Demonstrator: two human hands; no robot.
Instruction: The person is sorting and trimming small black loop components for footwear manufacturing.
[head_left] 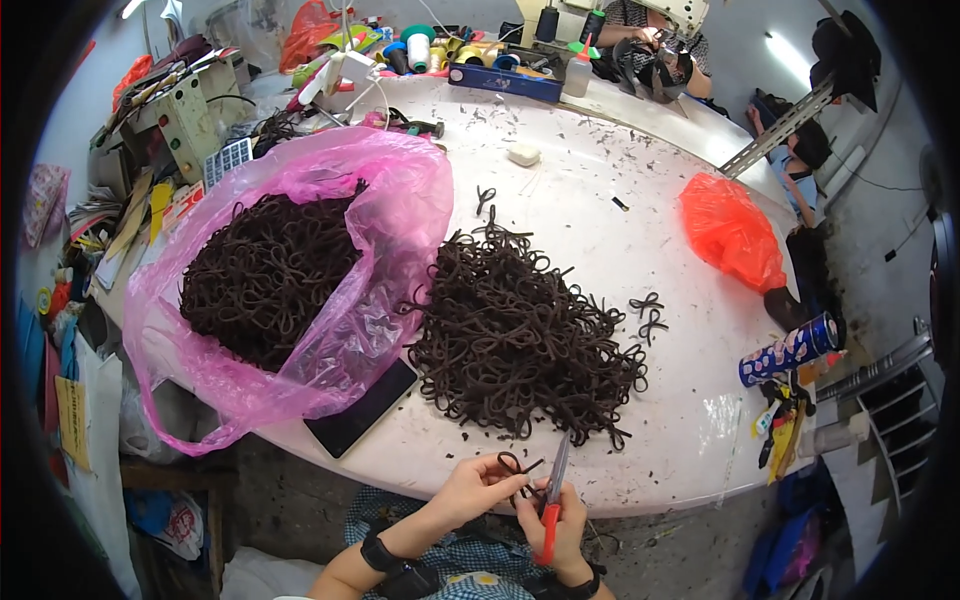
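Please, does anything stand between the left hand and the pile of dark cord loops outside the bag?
Nothing visible: only tabletop with small scraps separates the left hand from the pile. The scissors in the right hand point up to the right of that gap; the phone lies left.

Small sewing workshop, I'd say. My feed shows thread cones [418, 52] near blue tray [505, 83], person [624, 14] beside pale sewing machine [686, 13] at far side, dark cord loops [520, 335] heaped on white worktable [605, 250] strewn with small scraps [621, 203], more loops [265, 275] inside pink plastic bag [412, 185].
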